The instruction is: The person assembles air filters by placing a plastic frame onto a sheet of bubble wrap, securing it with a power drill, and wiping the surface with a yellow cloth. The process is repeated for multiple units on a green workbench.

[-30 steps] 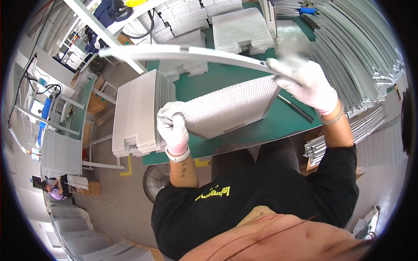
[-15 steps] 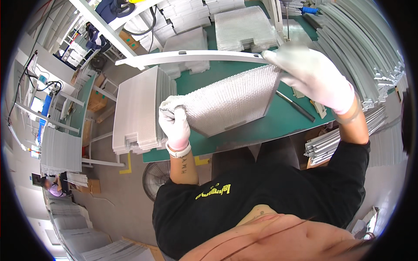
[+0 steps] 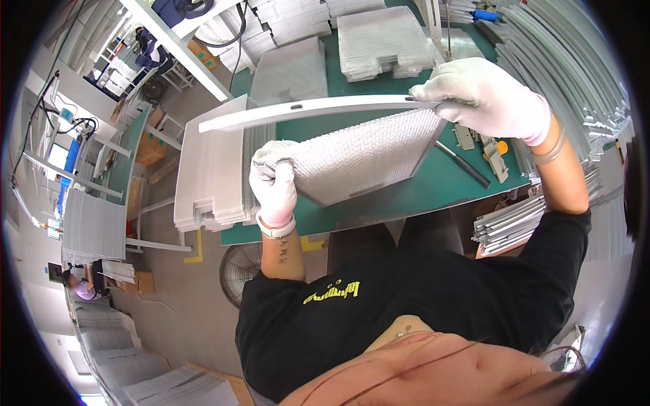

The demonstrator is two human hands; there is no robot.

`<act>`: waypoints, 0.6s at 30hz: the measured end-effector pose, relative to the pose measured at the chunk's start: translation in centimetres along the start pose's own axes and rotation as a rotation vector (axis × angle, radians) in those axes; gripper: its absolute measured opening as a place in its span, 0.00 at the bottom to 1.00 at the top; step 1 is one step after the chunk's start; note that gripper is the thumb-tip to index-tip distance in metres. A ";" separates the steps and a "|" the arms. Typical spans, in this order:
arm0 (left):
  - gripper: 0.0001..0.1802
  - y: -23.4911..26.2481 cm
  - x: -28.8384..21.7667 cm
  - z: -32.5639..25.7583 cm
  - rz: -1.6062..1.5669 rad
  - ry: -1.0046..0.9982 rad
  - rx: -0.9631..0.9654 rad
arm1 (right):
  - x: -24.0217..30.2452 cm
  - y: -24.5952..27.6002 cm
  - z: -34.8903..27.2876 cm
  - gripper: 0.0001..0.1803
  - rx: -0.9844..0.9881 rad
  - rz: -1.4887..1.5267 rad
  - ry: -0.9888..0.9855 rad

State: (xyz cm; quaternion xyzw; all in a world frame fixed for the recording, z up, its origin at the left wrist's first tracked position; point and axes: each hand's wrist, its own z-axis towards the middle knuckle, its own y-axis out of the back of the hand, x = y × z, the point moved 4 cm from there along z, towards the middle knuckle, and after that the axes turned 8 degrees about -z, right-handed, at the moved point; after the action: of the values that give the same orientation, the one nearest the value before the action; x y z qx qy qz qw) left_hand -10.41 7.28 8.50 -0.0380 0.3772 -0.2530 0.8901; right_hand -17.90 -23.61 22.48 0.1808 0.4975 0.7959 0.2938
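Note:
My gloved left hand (image 3: 273,181) is closed on the left corner of a silvery mesh panel (image 3: 369,159), which I hold tilted above the green worktable (image 3: 443,193). My gloved right hand (image 3: 491,98) pinches the right end of a long white channel strip (image 3: 318,106) by the panel's upper right corner. The strip runs leftward along the panel's far edge; its left end stands free, over a stack of mesh panels (image 3: 213,162). At the right end, my fingers hide where strip and panel meet.
A black-handled tool (image 3: 467,167) and a grey clamp-like fixture (image 3: 495,159) lie right of the panel. More panel stacks (image 3: 382,40) stand at the table's back. Long strips (image 3: 562,74) are piled at the right. A floor fan (image 3: 242,274) stands below the table's left edge.
The strip has come nearer to me, its left end swinging down toward the panel's far edge. My right hand has shifted slightly right; my left hand keeps its hold on the panel.

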 end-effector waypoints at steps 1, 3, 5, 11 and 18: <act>0.06 -0.1 0.0 0.0 -0.022 -0.006 -0.010 | 0.0 0.0 0.1 0.22 0.002 0.001 0.012; 0.06 -0.1 -0.2 -0.1 -0.042 -0.006 -0.023 | 0.2 -0.1 0.4 0.21 -0.025 0.053 0.013; 0.07 -0.1 -0.3 -0.2 -0.046 0.005 -0.030 | 0.5 0.0 0.5 0.22 0.035 0.083 -0.032; 0.09 0.0 -0.2 -0.3 -0.064 -0.023 0.022 | 1.4 -0.1 0.6 0.28 0.071 -0.015 -0.017; 0.11 1.2 0.5 -1.0 -0.035 0.013 -0.037 | 2.5 0.2 1.5 0.32 0.159 -0.031 0.059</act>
State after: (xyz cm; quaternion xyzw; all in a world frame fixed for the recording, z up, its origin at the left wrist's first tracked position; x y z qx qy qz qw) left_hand -10.31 8.20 7.14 -0.0596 0.3868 -0.2619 0.8822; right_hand -18.98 -21.09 23.30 0.1725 0.5702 0.7543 0.2760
